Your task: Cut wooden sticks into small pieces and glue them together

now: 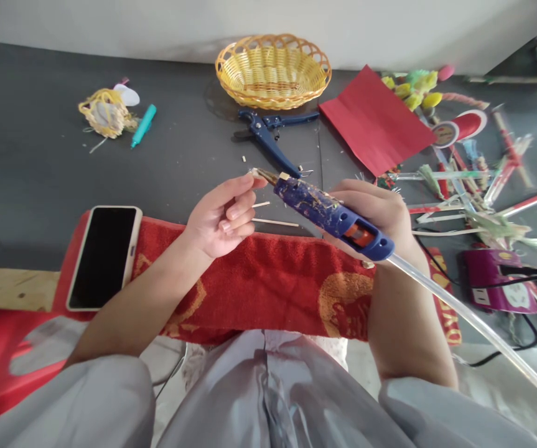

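Observation:
My right hand [375, 208] is wrapped round a blue hot glue gun [331, 214], which is smeared with dried glue. A long clear glue stick [473, 326] sticks out of its back end. The gun's metal nozzle [267, 176] points left and meets the fingertips of my left hand [224, 214]. Thumb and forefinger there pinch a small pale piece [255, 172], too small to name. Below the fingers, thin wooden sticks [275, 222] lie by the edge of a red towel [249, 280].
Behind my hands lie a blue cutter [268, 140], a yellow woven basket [272, 78] and red paper [375, 121]. A phone [104, 258] and teal marker [144, 126] are left. Rightward are a thread spool [459, 129], cluttered sticks and a purple power strip [499, 280] with cables.

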Available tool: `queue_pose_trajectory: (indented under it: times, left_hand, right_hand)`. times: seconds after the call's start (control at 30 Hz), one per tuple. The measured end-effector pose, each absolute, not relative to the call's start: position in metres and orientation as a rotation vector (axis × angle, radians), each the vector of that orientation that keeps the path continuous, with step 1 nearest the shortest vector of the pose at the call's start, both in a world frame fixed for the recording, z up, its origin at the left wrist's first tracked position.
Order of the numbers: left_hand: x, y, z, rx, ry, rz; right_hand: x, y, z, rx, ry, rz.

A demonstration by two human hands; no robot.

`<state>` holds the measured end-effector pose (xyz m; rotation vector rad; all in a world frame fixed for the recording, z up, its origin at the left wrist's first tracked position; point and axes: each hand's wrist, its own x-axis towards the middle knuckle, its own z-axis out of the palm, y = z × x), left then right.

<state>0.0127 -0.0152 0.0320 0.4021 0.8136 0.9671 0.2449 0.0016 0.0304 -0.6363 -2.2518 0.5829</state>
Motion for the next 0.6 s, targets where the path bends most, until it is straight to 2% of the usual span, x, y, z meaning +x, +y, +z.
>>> queue_pose_trajectory:
  times: [0.6]
  left_hand:
    - [0.0157,-0.0142,0.0339,0.524,0.924,1.029]
  right_hand:
    - [0.2513,0.0031,0.0348,-0.65,-2.231,0.579]
